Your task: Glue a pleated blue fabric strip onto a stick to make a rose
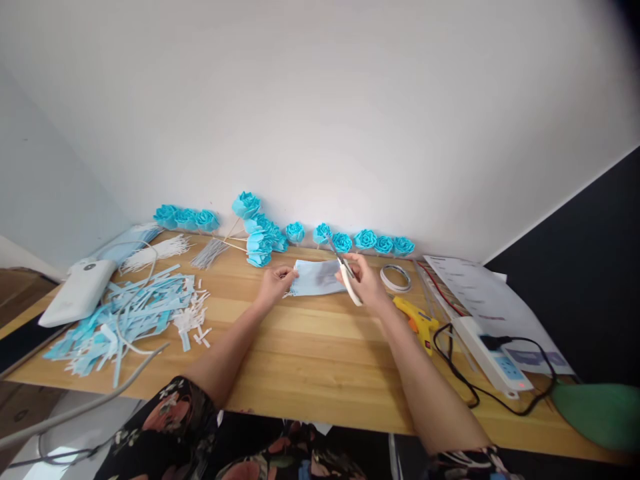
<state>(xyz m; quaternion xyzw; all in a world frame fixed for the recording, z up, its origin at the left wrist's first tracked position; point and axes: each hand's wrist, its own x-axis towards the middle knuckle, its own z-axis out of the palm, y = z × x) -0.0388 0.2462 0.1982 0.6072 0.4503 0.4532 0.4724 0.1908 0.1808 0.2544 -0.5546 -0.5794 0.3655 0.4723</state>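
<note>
A pale blue face mask [318, 277] lies flat near the middle of the wooden table. My left hand [276, 285] pinches its left edge between thumb and fingers. At the mask's right end, my right hand [366, 280] grips white-handled scissors [350, 285]. Their blades point up and away toward the wall, over the back of the table. Whether the right fingers also touch the mask cannot be made out. Behind the hands stands a row of blue flowers [342, 242], and several more on stems [259, 240] lean together to the left.
Blue and white cut strips [145, 307] are heaped at left beside a white device [79, 291] with a cable. A tape roll [395, 278], a yellow glue gun [419, 321], a power strip [495, 360] and a printed sheet [495, 293] lie at right. Grey wires [209, 253] rest near the wall.
</note>
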